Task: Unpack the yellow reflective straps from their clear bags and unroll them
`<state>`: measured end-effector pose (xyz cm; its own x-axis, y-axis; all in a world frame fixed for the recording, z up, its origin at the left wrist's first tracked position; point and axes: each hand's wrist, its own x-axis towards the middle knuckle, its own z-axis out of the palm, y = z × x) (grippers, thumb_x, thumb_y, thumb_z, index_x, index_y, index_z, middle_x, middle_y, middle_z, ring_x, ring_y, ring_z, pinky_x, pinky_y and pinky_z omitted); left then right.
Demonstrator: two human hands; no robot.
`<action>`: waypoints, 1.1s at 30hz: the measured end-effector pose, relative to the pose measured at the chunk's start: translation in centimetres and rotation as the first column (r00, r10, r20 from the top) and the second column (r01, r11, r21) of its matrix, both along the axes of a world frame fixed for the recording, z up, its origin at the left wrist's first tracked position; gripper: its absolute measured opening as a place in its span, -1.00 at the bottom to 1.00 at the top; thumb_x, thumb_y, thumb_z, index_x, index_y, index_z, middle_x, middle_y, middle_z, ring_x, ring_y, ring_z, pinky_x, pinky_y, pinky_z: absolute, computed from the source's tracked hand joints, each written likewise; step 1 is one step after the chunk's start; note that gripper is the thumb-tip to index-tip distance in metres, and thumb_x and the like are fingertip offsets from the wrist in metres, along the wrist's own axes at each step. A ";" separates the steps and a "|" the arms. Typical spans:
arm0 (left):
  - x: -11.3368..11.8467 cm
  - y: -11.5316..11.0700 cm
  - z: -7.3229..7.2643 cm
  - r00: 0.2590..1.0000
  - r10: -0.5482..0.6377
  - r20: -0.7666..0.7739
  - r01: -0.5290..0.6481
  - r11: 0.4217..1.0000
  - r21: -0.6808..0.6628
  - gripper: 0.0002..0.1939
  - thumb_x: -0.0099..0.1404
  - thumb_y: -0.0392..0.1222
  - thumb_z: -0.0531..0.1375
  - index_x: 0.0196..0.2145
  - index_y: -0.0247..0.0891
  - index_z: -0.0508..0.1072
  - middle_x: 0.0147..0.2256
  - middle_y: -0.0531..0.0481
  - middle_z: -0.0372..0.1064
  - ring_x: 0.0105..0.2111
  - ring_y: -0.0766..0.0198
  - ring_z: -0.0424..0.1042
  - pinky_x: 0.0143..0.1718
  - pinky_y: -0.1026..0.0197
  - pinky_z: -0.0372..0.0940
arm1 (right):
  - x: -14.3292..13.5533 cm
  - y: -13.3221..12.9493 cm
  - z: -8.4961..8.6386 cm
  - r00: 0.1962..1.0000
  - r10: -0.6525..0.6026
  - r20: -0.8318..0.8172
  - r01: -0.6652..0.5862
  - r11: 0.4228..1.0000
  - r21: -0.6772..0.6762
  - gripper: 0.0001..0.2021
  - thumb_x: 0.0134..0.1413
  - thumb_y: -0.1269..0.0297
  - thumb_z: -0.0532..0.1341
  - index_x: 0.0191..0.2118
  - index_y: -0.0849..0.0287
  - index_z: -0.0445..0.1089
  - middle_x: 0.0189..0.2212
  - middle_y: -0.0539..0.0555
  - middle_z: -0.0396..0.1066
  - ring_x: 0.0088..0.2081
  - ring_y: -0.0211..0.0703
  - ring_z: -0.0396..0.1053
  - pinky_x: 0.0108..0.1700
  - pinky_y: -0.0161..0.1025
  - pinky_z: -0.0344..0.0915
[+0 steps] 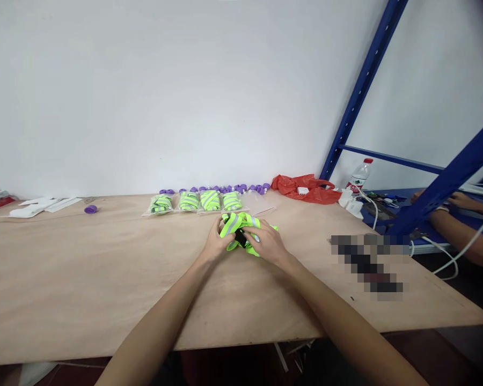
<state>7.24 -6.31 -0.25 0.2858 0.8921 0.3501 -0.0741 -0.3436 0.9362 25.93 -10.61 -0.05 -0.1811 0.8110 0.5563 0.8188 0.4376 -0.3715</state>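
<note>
A neon yellow-green strap bundle (231, 225) with silver reflective stripes and a black part is held between both hands over the middle of the wooden table. My left hand (216, 238) grips its left side, fingers closed on it. From the right, my right hand (269, 242) has its fingers closed on the same bundle, near the black part. Behind the hands, several clear bags with folded neon straps (210, 200) lie in a row. An apparently unfilled clear bag (260, 203) is at the row's right end.
Purple rolls (241, 188) line the wall, with one purple roll (90, 209) farther left. A red plastic bag (306, 188) and a bottle (361, 174) stand back right, beside a blue metal frame (362, 80). Another person's arms (462, 230) show at far right. White sheets (36, 206) lie left.
</note>
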 end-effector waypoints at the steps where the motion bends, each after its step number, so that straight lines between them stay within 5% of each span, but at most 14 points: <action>1: 0.0 0.0 0.0 1.000 0.000 0.005 0.000 1.000 -0.002 -0.39 0.04 -0.21 0.27 0.09 -0.24 0.31 -0.10 -0.08 0.50 -0.08 0.04 0.48 -0.11 0.12 0.38 | 0.0 -0.1 0.2 1.000 0.008 0.029 -0.007 1.000 -0.015 -0.74 0.19 0.25 0.27 -0.01 0.01 0.51 -0.03 0.15 0.49 0.05 0.09 0.36 0.03 -0.02 0.34; 4: -0.2 0.0 -0.1 1.000 -0.006 0.020 0.006 1.000 -0.010 -0.40 0.03 -0.20 0.27 0.07 -0.24 0.32 -0.10 -0.07 0.50 -0.08 0.03 0.49 -0.10 0.11 0.38 | -0.1 -0.3 0.6 0.996 0.033 0.077 -0.027 0.996 -0.085 -0.59 0.07 0.13 0.38 0.05 0.04 0.46 0.05 0.18 0.44 0.13 0.15 0.30 0.08 0.04 0.32; 9: -0.3 -0.2 -0.1 0.999 -0.027 0.045 0.029 0.999 -0.032 -0.38 0.07 -0.18 0.28 0.11 -0.21 0.29 -0.14 -0.05 0.51 -0.11 0.05 0.50 -0.13 0.11 0.39 | -0.4 -0.7 1.1 0.998 0.061 0.006 -0.059 0.984 -0.168 -0.69 0.09 0.29 0.35 -0.02 0.08 0.46 -0.02 0.15 0.45 0.05 0.07 0.35 0.01 -0.05 0.34; 16: 0.2 -0.3 -0.4 0.998 -0.017 0.068 0.021 0.998 -0.057 -0.37 0.10 -0.10 0.31 0.12 -0.19 0.26 -0.05 -0.11 0.47 -0.07 0.02 0.49 -0.14 0.10 0.42 | -1.5 -0.5 0.7 0.981 -0.096 0.169 0.117 0.986 -0.118 -0.80 0.13 0.28 0.28 -0.11 0.11 0.45 -0.06 0.22 0.41 0.04 0.16 0.28 -0.01 -0.01 0.31; 21: 1.0 -0.8 -0.1 0.998 0.057 0.041 -0.055 0.997 -0.048 -0.48 0.20 -0.06 0.28 0.08 -0.17 0.28 -0.07 -0.13 0.47 -0.22 0.10 0.51 -0.29 0.13 0.45 | -1.4 -0.2 0.6 0.967 -0.136 0.217 0.157 0.984 -0.083 -0.84 0.11 0.39 0.23 -0.15 0.15 0.42 -0.08 0.27 0.39 0.02 0.19 0.26 0.01 0.03 0.27; 29: -0.1 0.2 1.4 0.978 0.208 -0.028 -0.209 0.977 -0.040 -0.58 0.18 -0.20 0.23 0.01 -0.24 0.36 -0.12 -0.09 0.46 -0.47 0.31 0.47 -0.48 0.27 0.40 | -1.2 -0.9 1.8 0.943 -0.122 0.311 0.131 0.991 -0.009 -0.79 0.12 0.33 0.22 -0.10 0.17 0.42 0.01 0.32 0.38 0.17 0.23 0.19 0.10 0.08 0.24; 33: -2.0 1.3 2.3 0.973 0.227 -0.046 -0.230 0.971 -0.072 -0.53 0.15 -0.24 0.22 0.05 -0.23 0.35 -0.26 -0.02 0.47 -0.55 0.29 0.46 -0.53 0.26 0.37 | -0.2 -1.0 2.0 0.944 -0.001 0.330 -0.016 0.999 0.051 -0.70 0.06 0.44 0.19 -0.04 0.18 0.40 0.20 0.35 0.24 0.27 0.23 0.10 0.18 0.12 0.21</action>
